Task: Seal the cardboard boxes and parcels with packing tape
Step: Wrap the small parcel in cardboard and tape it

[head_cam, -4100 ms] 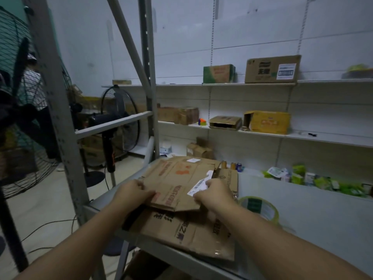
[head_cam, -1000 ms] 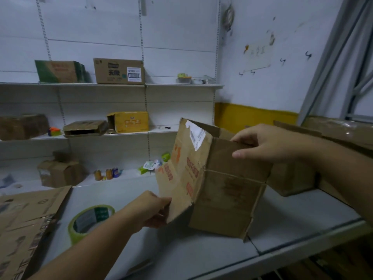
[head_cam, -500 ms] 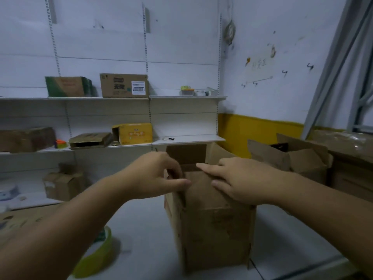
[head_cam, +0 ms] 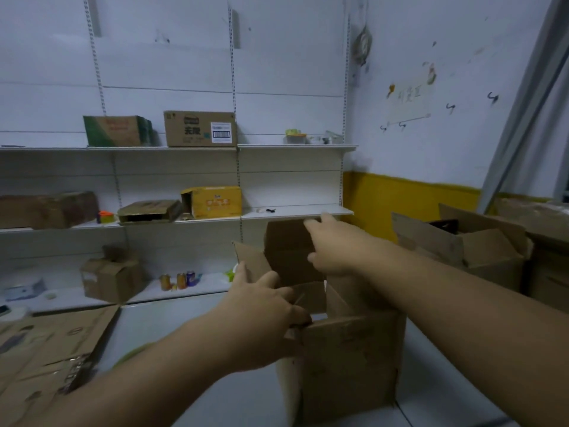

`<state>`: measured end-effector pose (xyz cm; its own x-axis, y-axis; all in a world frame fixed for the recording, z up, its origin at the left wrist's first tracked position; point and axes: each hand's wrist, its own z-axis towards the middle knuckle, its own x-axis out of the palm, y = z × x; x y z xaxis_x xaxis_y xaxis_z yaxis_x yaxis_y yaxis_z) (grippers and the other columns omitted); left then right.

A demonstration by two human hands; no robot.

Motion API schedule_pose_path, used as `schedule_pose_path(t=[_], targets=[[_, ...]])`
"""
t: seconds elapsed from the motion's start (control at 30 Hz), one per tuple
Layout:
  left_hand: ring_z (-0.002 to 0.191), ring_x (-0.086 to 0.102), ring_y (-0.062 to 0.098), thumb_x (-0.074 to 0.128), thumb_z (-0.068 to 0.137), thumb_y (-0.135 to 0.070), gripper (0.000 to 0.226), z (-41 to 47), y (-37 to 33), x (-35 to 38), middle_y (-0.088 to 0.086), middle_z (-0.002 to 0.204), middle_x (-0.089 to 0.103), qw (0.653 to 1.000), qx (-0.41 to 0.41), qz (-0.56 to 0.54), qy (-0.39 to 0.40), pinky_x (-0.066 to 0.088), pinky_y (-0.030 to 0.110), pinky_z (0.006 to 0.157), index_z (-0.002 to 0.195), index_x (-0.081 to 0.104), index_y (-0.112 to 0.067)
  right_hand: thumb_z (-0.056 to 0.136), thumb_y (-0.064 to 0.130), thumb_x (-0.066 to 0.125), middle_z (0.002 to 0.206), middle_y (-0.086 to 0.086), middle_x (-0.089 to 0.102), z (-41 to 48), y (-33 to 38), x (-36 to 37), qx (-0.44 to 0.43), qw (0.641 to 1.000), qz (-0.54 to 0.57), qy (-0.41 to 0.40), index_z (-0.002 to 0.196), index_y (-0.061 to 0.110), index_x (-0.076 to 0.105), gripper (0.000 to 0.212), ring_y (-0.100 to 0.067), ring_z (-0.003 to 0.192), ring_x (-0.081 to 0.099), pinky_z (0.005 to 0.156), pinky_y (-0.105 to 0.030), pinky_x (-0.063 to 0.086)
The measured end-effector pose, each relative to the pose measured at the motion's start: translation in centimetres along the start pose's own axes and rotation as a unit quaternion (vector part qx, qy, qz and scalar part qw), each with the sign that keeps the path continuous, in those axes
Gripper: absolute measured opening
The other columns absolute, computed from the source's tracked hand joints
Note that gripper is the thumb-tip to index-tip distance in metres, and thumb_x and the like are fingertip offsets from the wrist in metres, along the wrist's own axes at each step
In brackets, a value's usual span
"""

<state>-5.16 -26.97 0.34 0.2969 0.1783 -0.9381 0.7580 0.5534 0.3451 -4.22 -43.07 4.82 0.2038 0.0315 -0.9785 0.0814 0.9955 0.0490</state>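
Head view: a cardboard box [head_cam: 351, 362] is seen upright on the grey table [head_cam: 191, 312], its top flaps raised and unsealed. The left flap edge and the far flap edge stand above the rim.

The left hand [head_cam: 264, 306] is placed at the box's near-left top corner. Its fingers are curled over the rim into the opening and its thumb is stretched up along the left flap. The far flap is grasped near its top edge by the right hand [head_cam: 331, 245], fingers over the edge and thumb on the near face.

Left of the box, a yellow-green roll [head_cam: 131, 354] is mostly hidden by the left forearm. Further left of the box, flattened cardboard [head_cam: 46, 349] is laid out. Bare tabletop is left between it and the box. The table's front edge runs just below and right of the box. Right of the box, apart from it, a second open carton [head_cam: 462, 245] is seen. Behind the box, wall shelves [head_cam: 295, 211] are mounted.
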Motion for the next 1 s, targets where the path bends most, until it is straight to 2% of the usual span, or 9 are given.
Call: schedule_pose_path(t=[0.1, 0.33, 0.4, 0.5, 0.6, 0.73, 0.83, 0.9, 1.0], targets=[[0.134, 0.024, 0.022, 0.044, 0.091, -0.056, 0.049, -0.1, 0.0, -0.2, -0.008, 0.141, 0.04, 1.0, 0.003, -0.005, -0.001, 0.008, 0.068, 0.107, 0.138, 0.033, -0.047, 0.089, 0.001, 0.053, 0.159, -0.01, -0.015, 2.6, 0.8, 1.2, 0.017, 1.0, 0.018, -0.002, 0.152, 0.028, -0.006, 0.091, -0.036, 0.146, -0.002, 0.117, -0.052, 0.021], [0.133, 0.025, 0.023, 0.042, 0.091, -0.058, 0.047, -0.2, 0.1, -0.2, -0.005, 0.139, 0.041, 1.0, 0.008, -0.009, -0.003, 0.007, 0.07, 0.107, 0.135, 0.036, -0.045, 0.092, 0.022, 0.057, 0.135, -0.009, 0.051, 3.0, -1.1, 4.6, 0.041, 0.987, -0.063, 0.144, 0.141, 0.017, 0.042, 0.052, -0.026, 0.118, 0.053, 0.093, -0.036, 0.049], [0.133, 0.026, 0.024, 0.043, 0.091, -0.057, 0.047, -0.1, 0.0, -0.2, -0.005, 0.138, 0.042, 1.0, 0.008, -0.008, -0.005, 0.007, 0.07, 0.107, 0.136, 0.037, -0.045, 0.091, 0.022, 0.055, 0.118, -0.006, 0.056, 2.8, -0.7, 4.3, 0.034, 0.997, -0.07, 0.002, 0.129, 0.016, 0.051, 0.038, -0.023, 0.105, 0.056, 0.082, -0.033, 0.051], [0.133, 0.026, 0.025, 0.045, 0.091, -0.056, 0.047, 0.0, -0.1, -0.4, -0.005, 0.139, 0.042, 1.0, 0.005, -0.004, -0.001, 0.008, 0.07, 0.106, 0.136, 0.037, -0.045, 0.088, 0.011, 0.053, 0.148, -0.01, 0.027, 4.0, 0.1, 2.8, 0.005, 0.973, 0.012, -0.228, 0.142, 0.019, 0.03, 0.059, -0.026, 0.135, 0.03, 0.103, -0.037, 0.039], [0.132, 0.026, 0.024, 0.046, 0.09, -0.056, 0.047, -0.1, -0.1, -0.4, -0.006, 0.138, 0.042, 1.0, 0.011, -0.009, 0.0, 0.008, 0.07, 0.106, 0.136, 0.038, -0.045, 0.086, 0.01, 0.055, 0.158, -0.011, 0.012, 5.4, -0.1, 2.5, 0.004, 0.989, -0.018, -0.148, 0.151, 0.022, 0.008, 0.082, -0.028, 0.146, 0.009, 0.119, -0.043, 0.013], [0.131, 0.028, 0.022, 0.046, 0.091, -0.056, 0.047, -0.3, 0.3, -0.1, -0.008, 0.136, 0.044, 1.0, 0.001, -0.011, -0.019, 0.006, 0.068, 0.108, 0.136, 0.038, -0.045, 0.092, 0.028, 0.051, 0.128, -0.006, 0.051, 5.2, -1.1, 4.4, -0.007, 0.984, -0.11, -0.138, 0.135, 0.02, 0.044, 0.044, -0.024, 0.118, 0.047, 0.102, -0.04, 0.038], [0.134, 0.025, 0.013, 0.04, 0.088, -0.065, 0.048, -0.5, 0.5, 0.0, -0.014, 0.139, 0.042, 0.996, 0.014, -0.051, -0.068, 0.003, 0.065, 0.111, 0.132, 0.043, -0.045, 0.093, 0.033, 0.05, 0.108, -0.004, 0.061, 3.7, -1.0, 5.4, -0.013, 0.993, -0.117, 0.022, 0.115, 0.019, 0.06, 0.028, -0.022, 0.096, 0.058, 0.08, -0.035, 0.047], [0.136, 0.013, 0.0, 0.042, 0.085, -0.064, 0.045, -0.6, 0.6, 1.0, -0.021, 0.147, 0.026, 0.963, 0.004, -0.187, -0.196, 0.008, 0.055, 0.116, 0.128, 0.041, -0.051, 0.092, 0.029, 0.054, 0.109, -0.001, 0.063, 2.6, -0.6, 5.6, -0.012, 0.993, -0.028, 0.11, 0.116, 0.019, 0.06, 0.027, -0.021, 0.094, 0.058, 0.079, -0.033, 0.048], [0.137, 0.005, -0.012, 0.055, 0.083, -0.045, 0.054, -1.1, -0.4, 2.7, -0.027, 0.152, 0.007, 0.763, -0.089, -0.496, -0.404, 0.013, 0.023, 0.113, 0.127, 0.027, -0.058, 0.095, 0.02, 0.051, 0.108, 0.007, 0.063, -0.7, -0.4, 3.1, -0.056, 0.979, 0.188, -0.057, 0.121, 0.023, 0.061, 0.027, -0.011, 0.097, 0.059, 0.084, -0.024, 0.049]])
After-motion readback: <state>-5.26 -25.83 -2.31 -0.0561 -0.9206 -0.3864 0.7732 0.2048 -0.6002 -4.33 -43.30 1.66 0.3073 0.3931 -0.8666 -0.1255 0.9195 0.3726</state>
